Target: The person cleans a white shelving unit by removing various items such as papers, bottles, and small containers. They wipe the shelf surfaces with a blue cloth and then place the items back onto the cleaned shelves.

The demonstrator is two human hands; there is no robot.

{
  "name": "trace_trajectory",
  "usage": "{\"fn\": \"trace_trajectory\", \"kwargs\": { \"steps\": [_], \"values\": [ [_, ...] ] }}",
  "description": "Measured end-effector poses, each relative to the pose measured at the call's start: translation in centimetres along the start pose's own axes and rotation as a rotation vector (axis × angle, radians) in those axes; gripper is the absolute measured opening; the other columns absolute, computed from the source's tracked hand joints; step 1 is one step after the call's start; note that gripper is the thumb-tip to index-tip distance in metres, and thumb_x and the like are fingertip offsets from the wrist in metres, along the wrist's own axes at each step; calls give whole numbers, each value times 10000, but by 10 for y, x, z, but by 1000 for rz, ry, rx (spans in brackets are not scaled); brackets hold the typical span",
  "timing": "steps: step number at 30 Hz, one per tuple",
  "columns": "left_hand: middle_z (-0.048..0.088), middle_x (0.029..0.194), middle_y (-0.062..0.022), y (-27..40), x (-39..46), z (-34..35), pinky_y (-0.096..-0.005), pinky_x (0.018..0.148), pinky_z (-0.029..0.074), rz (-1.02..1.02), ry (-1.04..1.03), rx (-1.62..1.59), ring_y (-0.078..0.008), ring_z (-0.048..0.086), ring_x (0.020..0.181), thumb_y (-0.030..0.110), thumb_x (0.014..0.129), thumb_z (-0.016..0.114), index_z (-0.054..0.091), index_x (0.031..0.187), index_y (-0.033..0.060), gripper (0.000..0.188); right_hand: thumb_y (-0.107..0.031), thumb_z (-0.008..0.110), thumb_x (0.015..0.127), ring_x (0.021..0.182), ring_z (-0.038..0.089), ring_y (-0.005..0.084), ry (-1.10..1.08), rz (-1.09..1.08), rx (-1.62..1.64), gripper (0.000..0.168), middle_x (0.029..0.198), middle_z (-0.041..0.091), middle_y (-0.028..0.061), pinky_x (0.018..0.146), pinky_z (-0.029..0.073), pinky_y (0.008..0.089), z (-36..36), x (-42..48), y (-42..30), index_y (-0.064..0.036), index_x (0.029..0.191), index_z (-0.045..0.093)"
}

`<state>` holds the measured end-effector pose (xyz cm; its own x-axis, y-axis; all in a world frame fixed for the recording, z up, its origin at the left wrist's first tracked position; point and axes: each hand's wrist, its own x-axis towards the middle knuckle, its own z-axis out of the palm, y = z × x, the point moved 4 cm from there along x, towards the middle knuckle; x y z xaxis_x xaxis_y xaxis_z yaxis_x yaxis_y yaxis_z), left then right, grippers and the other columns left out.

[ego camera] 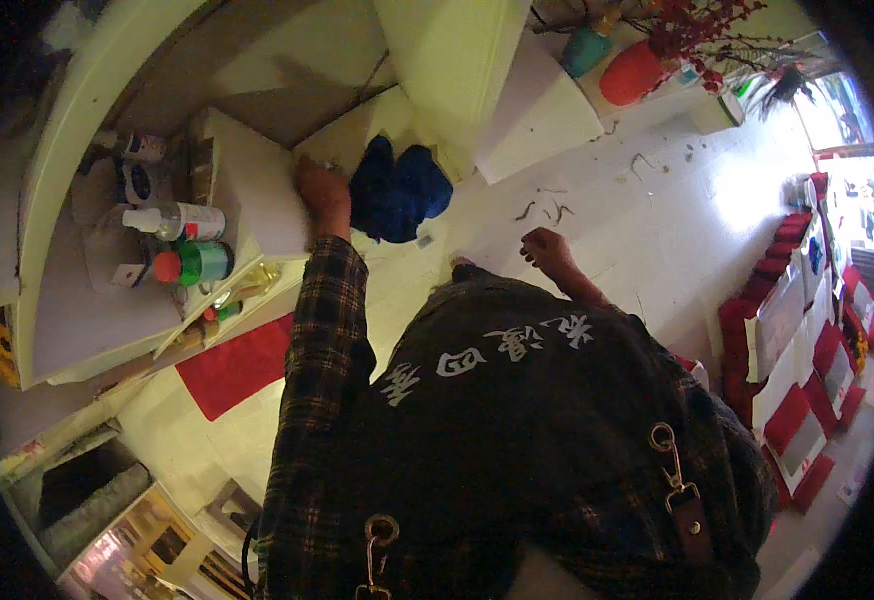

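Observation:
My left hand [324, 191] is at the end of a white shelf unit [268, 180], its fingers partly hidden and blurred. Whether it grips anything there cannot be told. Right beside it is a dark blue bundle [401, 191], seemingly cloth, in front of a white panel. My right hand [547, 251] hangs above the pale floor [617, 225] with its fingers curled in and nothing visible in them. Several twig-like scraps [545, 210] lie on the floor beyond that hand. A dark apron [497, 390] bearing writing covers my front.
On the left shelf are a clear spray bottle [174, 221], a green bottle with a red cap [195, 262] and small boxes. A red mat [238, 367] lies below. An orange-red vase [632, 73] stands at the top right. Red-and-white goods [789, 420] line the right side.

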<state>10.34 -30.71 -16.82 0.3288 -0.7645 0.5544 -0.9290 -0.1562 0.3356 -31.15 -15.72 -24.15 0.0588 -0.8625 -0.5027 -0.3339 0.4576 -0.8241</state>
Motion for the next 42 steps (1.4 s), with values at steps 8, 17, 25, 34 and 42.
{"fn": "trace_trajectory", "kwargs": {
  "steps": [8, 17, 25, 34, 42],
  "values": [
    [652, 866, -61, -9, -19, 6, -290, 683, 488, -916, -178, -1160, -197, 597, 715, 96, 802, 712, 620, 989, 63, 211, -74, 553, 900, 681, 635, 155, -65, -322, -132, 132, 787, 663, 96, 645, 519, 294, 32, -5, -45, 19, 974, 611],
    [630, 794, 13, 70, -58, -157, -237, 579, 450, -895, -320, -1657, -80, 538, 647, 64, 869, 654, 629, 821, 99, 65, -80, 564, 908, 730, 592, 99, -310, -621, 59, 108, 834, 638, 65, 641, 487, 244, 88, -47, -209, -4, 978, 594],
    [634, 831, 1, 89, -98, -214, -223, 609, 446, -927, -393, -1626, -71, 543, 697, 72, 880, 653, 639, 920, 50, 48, -153, 662, 868, 622, 473, 85, -435, -677, 8, 179, 693, 548, 33, 517, 395, 277, 125, -75, -270, -8, 858, 557],
    [601, 736, 2, 83, -109, -240, -221, 570, 450, -841, -454, -1506, -76, 538, 627, 98, 888, 654, 623, 878, 37, 69, -157, 647, 879, 565, 428, 78, -440, -741, -21, 208, 619, 480, 37, 486, 354, 270, 136, -94, -287, -7, 810, 521],
    [607, 757, -3, 75, -111, -246, -216, 578, 459, -900, -327, -1552, -75, 551, 651, 92, 893, 646, 633, 876, 33, 63, -189, 578, 926, 589, 458, 59, -575, -576, 74, 211, 641, 506, -7, 517, 366, 255, 148, -93, -283, -22, 806, 531]
  ]
}}
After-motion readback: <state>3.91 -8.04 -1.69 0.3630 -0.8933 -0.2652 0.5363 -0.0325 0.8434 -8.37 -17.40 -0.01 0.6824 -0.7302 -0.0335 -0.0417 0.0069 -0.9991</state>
